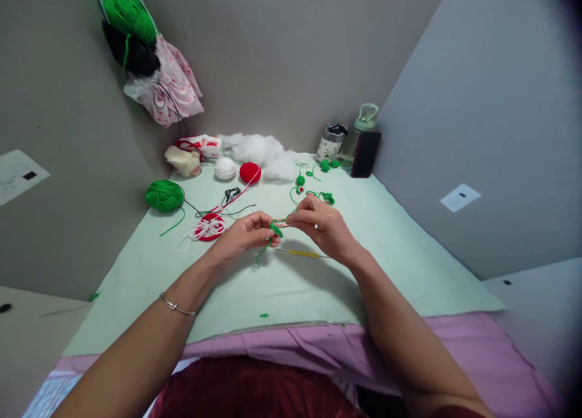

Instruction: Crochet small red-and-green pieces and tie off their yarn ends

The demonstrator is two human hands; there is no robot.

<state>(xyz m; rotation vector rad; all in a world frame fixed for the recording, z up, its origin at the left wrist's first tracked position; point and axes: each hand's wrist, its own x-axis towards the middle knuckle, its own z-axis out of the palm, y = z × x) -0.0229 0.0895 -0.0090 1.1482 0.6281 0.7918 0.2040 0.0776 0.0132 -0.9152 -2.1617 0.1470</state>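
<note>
Over the pale green table cover (386, 266) my left hand (243, 236) pinches a small green crocheted piece (275, 229), its green yarn tail hanging below. My right hand (325, 224) is closed in a pinch at the piece's right side, fingertips almost touching the left hand's; what it grips is too small to name. A crochet hook with a yellow handle (304, 253) lies on the cover just under the hands. A red crocheted disc with white yarn (208, 228) lies left of my left hand.
A green yarn ball (164, 195) sits at the left edge. Near the back wall lie a white ball (225, 168), a red ball (250, 172), white stuffing (264, 150), small green pieces (325, 196), a cup (330, 144), a bottle (364, 124) and a dark case (365, 154). Bags of yarn (145, 60) hang on the wall.
</note>
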